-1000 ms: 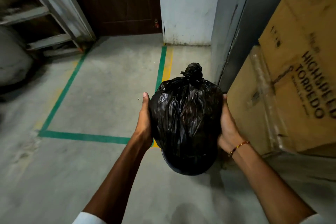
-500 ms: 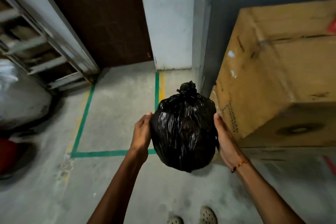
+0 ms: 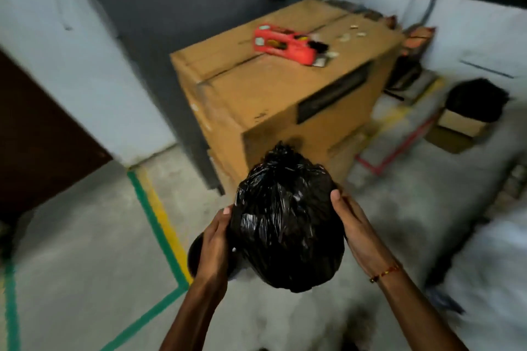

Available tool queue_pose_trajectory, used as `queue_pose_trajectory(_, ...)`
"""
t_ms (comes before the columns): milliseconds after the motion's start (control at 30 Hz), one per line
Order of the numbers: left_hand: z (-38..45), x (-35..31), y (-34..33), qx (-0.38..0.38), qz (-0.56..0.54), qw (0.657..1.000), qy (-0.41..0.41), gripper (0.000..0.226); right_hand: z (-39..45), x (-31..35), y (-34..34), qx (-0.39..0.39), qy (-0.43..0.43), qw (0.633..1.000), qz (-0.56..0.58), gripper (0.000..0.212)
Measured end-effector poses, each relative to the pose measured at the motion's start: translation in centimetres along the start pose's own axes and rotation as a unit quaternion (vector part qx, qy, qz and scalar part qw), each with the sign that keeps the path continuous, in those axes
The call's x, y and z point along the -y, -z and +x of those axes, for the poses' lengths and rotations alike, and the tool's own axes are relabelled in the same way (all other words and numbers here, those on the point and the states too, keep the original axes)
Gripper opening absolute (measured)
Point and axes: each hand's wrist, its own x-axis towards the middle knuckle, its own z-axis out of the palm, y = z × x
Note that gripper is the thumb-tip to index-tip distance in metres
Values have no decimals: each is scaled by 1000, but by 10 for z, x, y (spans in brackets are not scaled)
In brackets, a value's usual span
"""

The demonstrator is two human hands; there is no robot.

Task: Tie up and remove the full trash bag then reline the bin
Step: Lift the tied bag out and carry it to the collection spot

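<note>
A full black trash bag [image 3: 285, 225], knotted at its top, hangs in the air in front of me above the concrete floor. My left hand [image 3: 215, 239] presses against its left side and my right hand [image 3: 356, 225] cups its right side, so the bag is held between both palms. A dark round shape [image 3: 195, 256], partly hidden behind my left hand and the bag, sits low on the floor; I cannot tell what it is. Another black bag [image 3: 476, 100] sits in a small cardboard box at the far right.
A large cardboard box [image 3: 271, 100] stands just beyond the bag against a dark grey wall panel, with a red object [image 3: 285, 44] on top. Green and yellow floor tape [image 3: 159, 222] runs to the left. A brown door [image 3: 34, 137] is at the left. Clutter lines the right wall.
The view has swung to the right and upward, bringing the top of the cardboard box and the right corner into sight. The bag stays held between both hands.
</note>
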Motion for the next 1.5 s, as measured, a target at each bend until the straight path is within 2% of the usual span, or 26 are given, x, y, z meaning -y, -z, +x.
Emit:
queue_pose_trajectory(100, 3, 3, -76, 111, 32, 993, 23, 38, -14, -1, 73, -95, -5, 995, 18, 58)
queue_pose_trajectory(167, 7, 3, -132, 159, 45, 985, 41, 45, -21, -1, 124, -152, -10, 988, 36, 55)
queue_pose_trajectory(267, 18, -9, -221, 244, 69, 963, 95, 62, -22, 4, 205, -228, -1, 973, 33, 61)
queue_pose_trajectory(300, 21, -11, -252, 253, 95, 958, 96, 64, -22, 6, 231, -246, -12, 969, 39, 55)
queue_pose_trajectory(400, 22, -21, -333, 282, 116, 952, 35, 48, -20, 20, 305, -258, -22, 965, 52, 33)
queue_pose_trajectory(433, 20, -24, -358, 301, 116, 946, 32, 44, -18, 23, 328, -264, -32, 963, 54, 31)
queue_pose_trajectory(500, 16, -30, -398, 326, 126, 936, 32, 43, -11, 30, 367, -262, -34, 963, 57, 41)
queue_pose_trajectory(567, 26, -36, -441, 326, 144, 934, 15, 50, 3, 35, 405, -252, -30, 966, 42, 52)
queue_pose_trajectory(633, 45, -36, -480, 314, 157, 936, 9, 65, 21, 40, 436, -242, -31, 969, 37, 53)
queue_pose_trajectory(700, 69, -37, -518, 309, 166, 936, 17, 69, 42, 44, 463, -242, -43, 969, 36, 56)
queue_pose_trajectory(767, 93, -37, -555, 305, 177, 935, 34, 64, 69, 47, 489, -245, -57, 967, 37, 57)
queue_pose_trajectory(867, 133, -43, -613, 286, 179, 940, 56, 46, 120, 53, 529, -235, -66, 969, 39, 37)
queue_pose_trajectory(933, 166, -49, -657, 277, 174, 942, 73, 44, 158, 59, 558, -237, -72, 968, 46, 36)
queue_pose_trajectory(1067, 225, -75, -740, 326, 174, 928, 51, 34, 228, 74, 618, -283, -79, 953, 67, 29)
queue_pose_trajectory(1100, 238, -80, -758, 334, 187, 923, 49, 36, 243, 79, 633, -294, -81, 950, 71, 32)
queue_pose_trajectory(1167, 272, -84, -794, 340, 223, 913, 32, 55, 270, 84, 664, -312, -96, 942, 80, 39)
queue_pose_trajectory(1233, 312, -75, -830, 349, 262, 899, 32, 65, 294, 90, 693, -336, -102, 933, 84, 32)
queue_pose_trajectory(1300, 329, -88, -869, 359, 291, 886, 32, 59, 317, 91, 725, -352, -119, 924, 94, 28)
queue_pose_trajectory(1433, 363, -105, -943, 402, 285, 869, 42, 38, 364, 94, 787, -348, -147, 919, 111, 38)
queue_pose_trajectory(1500, 386, -108, -984, 411, 284, 865, 55, 36, 390, 98, 819, -347, -145, 920, 111, 26)
